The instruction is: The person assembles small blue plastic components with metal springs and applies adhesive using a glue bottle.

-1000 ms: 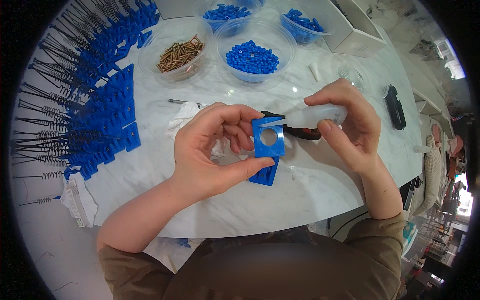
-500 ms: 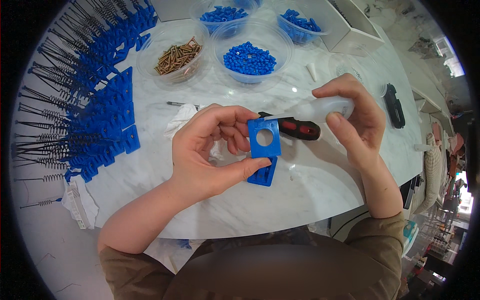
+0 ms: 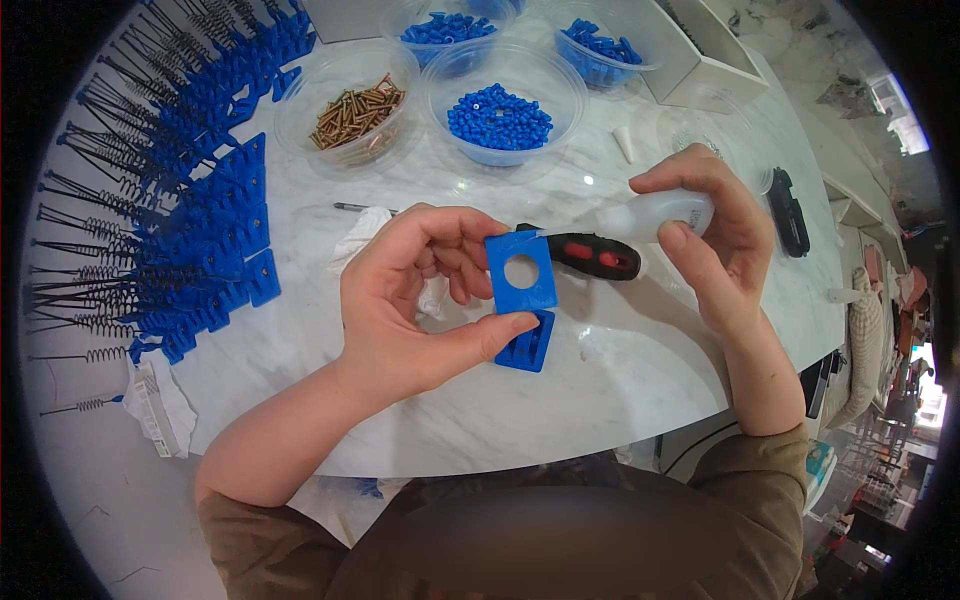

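Between the thumb and fingers of my left hand (image 3: 395,310) is a blue plastic plate (image 3: 524,296) with a large round hole. A second blue piece (image 3: 534,350) with slots shows just below it; whether it lies on the table or joins the plate I cannot tell. My right hand (image 3: 735,250) grips a translucent squeeze bottle (image 3: 652,214), tilted so its thin nozzle points left. The nozzle's tip is at the plate's upper edge; whether it touches is too small to tell. Behind the plate lies a black and red screwdriver (image 3: 605,258).
Clear tubs hold brass-coloured screws (image 3: 358,112), small blue beads (image 3: 500,118) and other blue parts (image 3: 600,42). Rows of blue pieces with black springs (image 3: 215,215) fill the left side. Crumpled tissue (image 3: 360,238), a white cone (image 3: 624,143) and a black tool (image 3: 789,212) lie on the marble table (image 3: 430,435).
The blue plate has shifted slightly left and tilted a little in my left hand. My right hand and the bottle have moved slightly to the right.
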`<state>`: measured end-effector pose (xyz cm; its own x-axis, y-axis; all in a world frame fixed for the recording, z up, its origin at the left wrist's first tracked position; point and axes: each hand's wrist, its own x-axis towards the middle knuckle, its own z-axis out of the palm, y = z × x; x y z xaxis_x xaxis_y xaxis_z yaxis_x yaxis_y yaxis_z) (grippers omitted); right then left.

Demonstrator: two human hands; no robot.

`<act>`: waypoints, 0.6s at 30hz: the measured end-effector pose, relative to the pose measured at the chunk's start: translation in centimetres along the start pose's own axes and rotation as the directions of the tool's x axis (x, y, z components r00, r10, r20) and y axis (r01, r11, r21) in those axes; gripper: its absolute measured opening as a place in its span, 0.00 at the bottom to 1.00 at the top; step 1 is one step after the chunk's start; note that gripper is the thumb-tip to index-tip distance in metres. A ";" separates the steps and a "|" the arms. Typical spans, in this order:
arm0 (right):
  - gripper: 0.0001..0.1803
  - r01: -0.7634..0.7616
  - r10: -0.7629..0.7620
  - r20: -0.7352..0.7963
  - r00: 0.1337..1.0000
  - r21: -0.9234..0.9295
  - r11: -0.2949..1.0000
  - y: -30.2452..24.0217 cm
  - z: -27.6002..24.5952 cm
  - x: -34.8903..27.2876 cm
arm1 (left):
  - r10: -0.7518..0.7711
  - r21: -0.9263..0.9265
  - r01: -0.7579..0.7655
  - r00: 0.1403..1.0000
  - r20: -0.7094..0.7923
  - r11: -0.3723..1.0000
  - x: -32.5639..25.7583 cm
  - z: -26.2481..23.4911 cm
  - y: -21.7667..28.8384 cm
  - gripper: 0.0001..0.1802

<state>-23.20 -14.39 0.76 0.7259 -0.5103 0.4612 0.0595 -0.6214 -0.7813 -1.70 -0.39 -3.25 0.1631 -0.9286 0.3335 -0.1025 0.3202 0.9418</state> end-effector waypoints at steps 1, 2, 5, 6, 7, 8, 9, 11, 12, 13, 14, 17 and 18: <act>0.16 -0.001 0.001 0.000 1.000 -0.001 1.000 0.0 0.0 0.0 | 0.000 0.018 0.000 1.000 0.020 1.000 0.0 0.0 0.0 0.29; 0.16 0.036 -0.036 -0.004 0.999 -0.009 0.999 0.1 -0.1 0.0 | 0.000 0.018 0.000 1.000 0.020 1.000 0.0 0.0 -0.1 0.29; 0.16 0.069 -0.069 -0.022 0.997 -0.006 0.998 0.0 -0.3 -0.1 | -0.042 0.011 0.041 0.999 0.029 0.999 0.0 0.1 -0.1 0.29; 0.17 0.067 -0.067 -0.036 0.997 0.003 0.998 -0.1 -0.3 -0.1 | -0.042 0.013 0.042 0.999 0.029 0.999 0.0 0.2 -0.1 0.29; 0.17 0.066 -0.066 -0.038 0.997 0.002 0.998 0.0 -0.4 -0.1 | -0.042 0.014 0.042 0.999 0.031 0.999 0.0 0.2 -0.1 0.29; 0.17 0.075 -0.075 -0.052 0.996 0.002 0.997 0.0 -0.4 -0.2 | -0.042 0.014 0.042 0.999 0.032 0.999 0.1 0.2 -0.1 0.29; 0.17 0.084 -0.084 -0.067 0.994 0.002 0.996 0.0 -0.4 -0.2 | -0.047 0.010 0.047 0.999 0.027 0.999 0.1 0.3 -0.1 0.29; 0.17 0.096 -0.096 -0.085 0.992 -0.012 0.995 0.1 -0.5 -0.2 | -0.053 0.005 0.053 0.998 0.023 0.999 0.1 0.3 -0.1 0.29; 0.17 0.108 -0.110 -0.101 0.989 -0.026 0.994 0.1 -0.5 -0.3 | -0.046 0.011 0.046 0.999 0.025 0.999 0.0 0.3 -0.1 0.29; 0.17 0.107 -0.110 -0.101 0.989 -0.026 0.994 0.1 -0.5 -0.2 | -0.040 0.017 0.039 0.999 0.026 0.999 0.0 0.3 -0.1 0.29; 0.17 0.104 -0.105 -0.090 0.990 -0.019 0.994 0.0 -0.5 -0.2 | -0.039 0.016 0.039 0.999 0.027 0.999 0.0 0.2 -0.1 0.29; 0.17 0.064 -0.064 -0.059 0.996 0.011 0.998 -0.1 -0.4 -0.2 | -0.040 0.018 0.040 0.999 0.015 0.999 0.0 0.2 -0.1 0.29; 0.18 0.028 -0.027 -0.040 0.999 0.034 0.999 -0.1 -0.3 -0.2 | -0.032 0.016 0.032 0.999 0.010 0.999 0.0 0.2 -0.1 0.29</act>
<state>-23.56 -14.34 0.88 0.6958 -0.5171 0.4985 0.1035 -0.6147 -0.7820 -1.87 -0.44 -3.35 0.1567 -0.9400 0.3030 -0.1133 0.2877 0.9510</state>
